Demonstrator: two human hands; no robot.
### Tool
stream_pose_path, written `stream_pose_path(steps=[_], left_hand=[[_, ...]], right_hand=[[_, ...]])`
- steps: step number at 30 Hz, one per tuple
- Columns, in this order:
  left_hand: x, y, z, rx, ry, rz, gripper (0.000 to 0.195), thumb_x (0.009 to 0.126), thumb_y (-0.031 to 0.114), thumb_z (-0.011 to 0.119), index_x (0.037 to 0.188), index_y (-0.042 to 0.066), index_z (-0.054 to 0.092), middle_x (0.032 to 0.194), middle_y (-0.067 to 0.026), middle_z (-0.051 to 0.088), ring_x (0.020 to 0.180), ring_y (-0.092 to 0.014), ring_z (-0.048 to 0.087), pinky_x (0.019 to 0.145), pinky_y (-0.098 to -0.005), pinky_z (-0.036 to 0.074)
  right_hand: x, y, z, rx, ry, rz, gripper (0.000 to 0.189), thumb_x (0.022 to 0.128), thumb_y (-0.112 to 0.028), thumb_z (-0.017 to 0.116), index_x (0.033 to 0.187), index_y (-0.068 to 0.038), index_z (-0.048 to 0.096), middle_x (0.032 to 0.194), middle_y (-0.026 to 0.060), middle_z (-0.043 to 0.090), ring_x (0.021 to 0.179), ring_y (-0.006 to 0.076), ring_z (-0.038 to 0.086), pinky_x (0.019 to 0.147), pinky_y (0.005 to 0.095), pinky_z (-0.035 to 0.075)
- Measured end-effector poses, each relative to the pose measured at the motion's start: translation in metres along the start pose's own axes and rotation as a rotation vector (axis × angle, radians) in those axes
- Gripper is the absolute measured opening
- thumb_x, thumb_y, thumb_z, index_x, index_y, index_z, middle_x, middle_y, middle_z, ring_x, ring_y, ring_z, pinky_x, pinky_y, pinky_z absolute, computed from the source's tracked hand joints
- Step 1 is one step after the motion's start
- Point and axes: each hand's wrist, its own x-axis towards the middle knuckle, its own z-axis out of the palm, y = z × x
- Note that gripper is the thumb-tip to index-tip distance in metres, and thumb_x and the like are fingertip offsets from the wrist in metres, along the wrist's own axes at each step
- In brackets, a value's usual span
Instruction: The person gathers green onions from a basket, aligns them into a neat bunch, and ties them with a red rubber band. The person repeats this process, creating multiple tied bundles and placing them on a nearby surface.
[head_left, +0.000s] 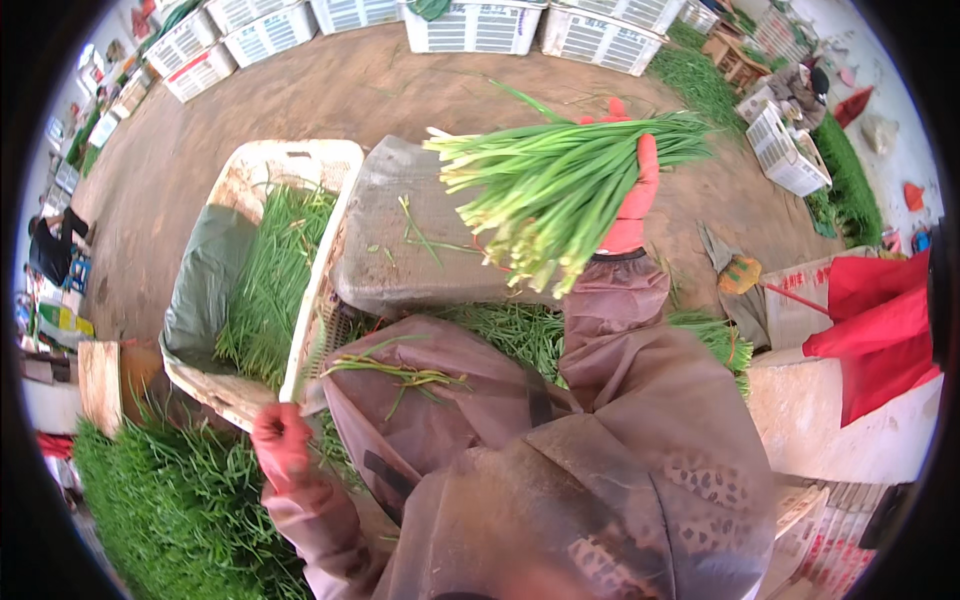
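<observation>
My right hand (634, 202), in a red glove, is closed around a large bunch of green garlic chives (555, 176), their pale stem ends fanned out to the left. Beneath the bunch is a block covered in grey woven cloth (397, 225), with a few loose stalks on it. At the lower left, my left hand (281, 442), also red-gloved, is curled near the corner of a white plastic crate (300, 330); whether it grips a few blurred stalks there is unclear. Loose chives (270, 285) and a green plastic liner (202, 277) lie in the crate. Several stalks rest on my apron-covered lap (397, 371).
A dense heap of chives (172, 495) stands at lower left. White crates (472, 26) line the far floor. A person (802, 94) sits at upper right beside a crate; another person (56, 240) is at far left. Red cloth (877, 322) hangs at right.
</observation>
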Motion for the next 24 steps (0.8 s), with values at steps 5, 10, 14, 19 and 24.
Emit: stream_pose_path(steps=[5, 10, 14, 19, 24], left_hand=[[0.0, 0.048, 0.08, 0.58, -0.309, 0.442, 0.039, 0.078, 0.01, 0.074, 0.116, 0.005, 0.065, 0.095, -0.013, 0.067, 0.073, -0.021, 0.065, 0.071, -0.0316, 0.052], [-0.002, 0.134, 0.162, 0.085, -0.326, 0.73, 0.047, 0.082, 0.002, 0.07, 0.127, 0.0, 0.059, 0.075, -0.0107, 0.064, 0.064, -0.023, 0.063, 0.06, -0.0317, 0.049], [0.008, 0.147, 0.166, 0.514, -0.215, 1.212, 0.053, 0.081, -0.006, 0.068, 0.133, 0.002, 0.057, 0.071, -0.0085, 0.057, 0.054, -0.025, 0.053, 0.05, -0.0351, 0.04], [-0.001, 0.15, 0.163, 0.655, -0.165, 1.229, 0.056, 0.076, -0.006, 0.07, 0.131, 0.002, 0.058, 0.064, -0.0049, 0.052, 0.053, -0.025, 0.051, 0.05, -0.0389, 0.037], [0.002, 0.141, 0.163, 0.751, -0.124, 1.276, 0.059, 0.069, 0.002, 0.062, 0.128, 0.002, 0.06, 0.066, -0.0019, 0.051, 0.056, -0.021, 0.055, 0.051, -0.0353, 0.043]], right_hand=[[-0.006, 0.006, 0.012, 0.012, -0.1, -0.049, 0.052, 0.1, -0.03, 0.049, 0.145, -0.005, 0.04, 0.111, 0.0131, 0.067, 0.11, 0.0264, 0.062, 0.111, 0.0481, 0.041], [-0.014, 0.023, 0.021, 0.009, -0.087, -0.039, 0.053, 0.099, -0.027, 0.052, 0.145, -0.003, 0.04, 0.108, 0.0095, 0.067, 0.105, 0.0238, 0.063, 0.111, 0.0456, 0.041], [-0.019, 0.035, 0.029, 0.075, -0.07, 0.018, 0.052, 0.099, -0.027, 0.051, 0.145, -0.007, 0.041, 0.108, 0.0085, 0.067, 0.106, 0.0261, 0.062, 0.111, 0.05, 0.04], [-0.024, 0.046, 0.025, 0.139, -0.193, 0.094, 0.06, 0.1, -0.033, 0.05, 0.151, -0.007, 0.031, 0.117, 0.0087, 0.066, 0.12, 0.0325, 0.057, 0.11, 0.0511, 0.039], [-0.025, 0.055, 0.024, 0.143, -0.185, 0.076, 0.058, 0.1, -0.032, 0.051, 0.15, -0.007, 0.034, 0.117, 0.0082, 0.066, 0.117, 0.0316, 0.058, 0.112, 0.0483, 0.038]])
